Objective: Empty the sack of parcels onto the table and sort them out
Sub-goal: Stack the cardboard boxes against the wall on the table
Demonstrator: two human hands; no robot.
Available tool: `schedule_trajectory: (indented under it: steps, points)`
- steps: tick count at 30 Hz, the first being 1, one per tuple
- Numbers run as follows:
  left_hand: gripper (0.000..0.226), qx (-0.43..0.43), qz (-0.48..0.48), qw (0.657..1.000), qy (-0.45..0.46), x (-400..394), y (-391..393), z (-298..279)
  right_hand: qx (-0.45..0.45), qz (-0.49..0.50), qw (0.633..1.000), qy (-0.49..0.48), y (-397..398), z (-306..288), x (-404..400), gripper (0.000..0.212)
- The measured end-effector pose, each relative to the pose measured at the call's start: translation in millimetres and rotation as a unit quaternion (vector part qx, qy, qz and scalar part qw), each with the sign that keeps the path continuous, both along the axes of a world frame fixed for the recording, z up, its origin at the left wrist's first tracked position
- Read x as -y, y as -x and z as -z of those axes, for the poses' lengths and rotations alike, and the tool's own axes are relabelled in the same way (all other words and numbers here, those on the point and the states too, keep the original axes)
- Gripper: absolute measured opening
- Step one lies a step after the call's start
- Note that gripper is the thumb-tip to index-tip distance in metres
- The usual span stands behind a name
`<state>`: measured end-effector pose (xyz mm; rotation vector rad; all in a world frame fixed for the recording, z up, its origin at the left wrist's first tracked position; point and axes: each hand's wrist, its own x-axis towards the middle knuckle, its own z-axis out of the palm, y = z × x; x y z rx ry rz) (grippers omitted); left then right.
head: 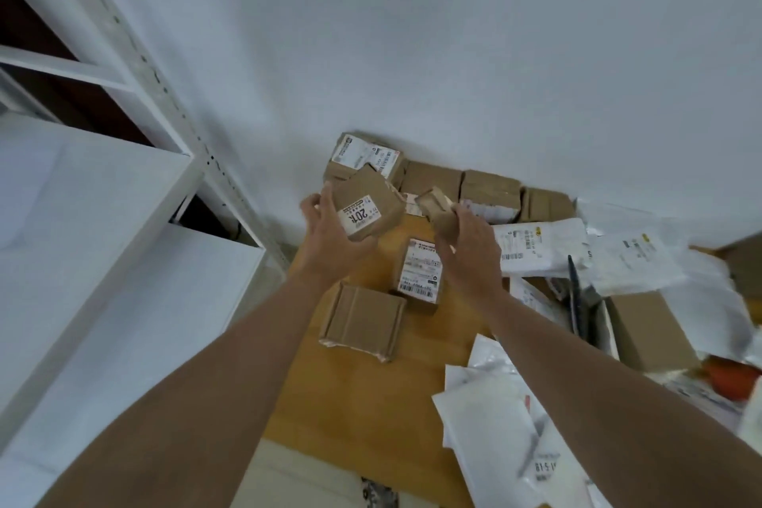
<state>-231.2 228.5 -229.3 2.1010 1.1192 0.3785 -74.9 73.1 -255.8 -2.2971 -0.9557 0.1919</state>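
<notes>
Cardboard is filling both hands above the wooden table (363, 417): the left hand (330, 239) is holding a brown box with a white label (367, 208), its grip clamped on the box from below with the thumb showing at the box's left edge, and the right hand (466, 247) is gripping a smaller brown box (439, 210), fingers curled round it. Both boxes are hanging in the air in front of a row of brown boxes (453, 181) that is sitting along the far edge of the table against the white wall (412, 33). Beneath the hands, a labelled box (418, 272) and a plain flat box (363, 320) are lying on the table, close together. White plastic mailers (548, 243) are piling up on the right side of the table, with more white mailers (495, 417) lying nearer the camera. White metal shelving (103, 177) is standing at the left
</notes>
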Motion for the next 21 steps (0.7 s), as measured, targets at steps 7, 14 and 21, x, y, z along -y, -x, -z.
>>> schedule_trajectory:
  steps: [7, 14, 21]
  points:
    - [0.083, -0.128, -0.016, 0.989, -0.068, -2.5, 26.0, 59.4, 0.119, -0.152, 0.968, 0.158, 23.4, 55.1, 16.6, 0.06]
    - [0.056, -0.152, -0.006, 0.988, -0.038, 3.8, 0.6, 83.9, 0.118, -0.202, 0.949, 0.21, 26.9, 90.4, 31.8, 0.065]
    - [0.041, -0.129, -0.016, 0.99, -0.049, 3.6, -6.6, 84.3, 0.008, -0.078, 0.993, 0.085, 34.0, 81.2, 30.2, 0.051]
